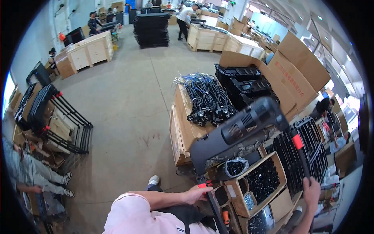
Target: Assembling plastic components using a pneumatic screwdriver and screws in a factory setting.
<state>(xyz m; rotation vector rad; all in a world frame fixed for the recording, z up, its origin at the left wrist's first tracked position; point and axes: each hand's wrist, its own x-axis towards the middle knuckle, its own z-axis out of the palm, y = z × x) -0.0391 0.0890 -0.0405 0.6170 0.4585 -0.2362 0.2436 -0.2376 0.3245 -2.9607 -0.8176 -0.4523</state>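
The left hand [196, 194] curls around the lower end of a black metal frame leg with a red clip [207, 190], fingers wrapped over it at about 6 o'clock in the view. The right hand [311, 191] grips the other black metal bar with a red tag [302, 156] at about 4 o'clock, fingers closed round it. Between the two bars rides a large black moulded plastic panel with slotted vents [237, 132], tilted up toward 2 o'clock, just right of centre. Below it, between the hands, sits an open brown cardboard box of small black parts [261, 181], with a clear plastic bag of black pieces [235, 167] just beside it at its 10 o'clock. Toward 12 o'clock a bundle of black and blue cables [205, 97] lies on a pale wooden crate [183, 128].
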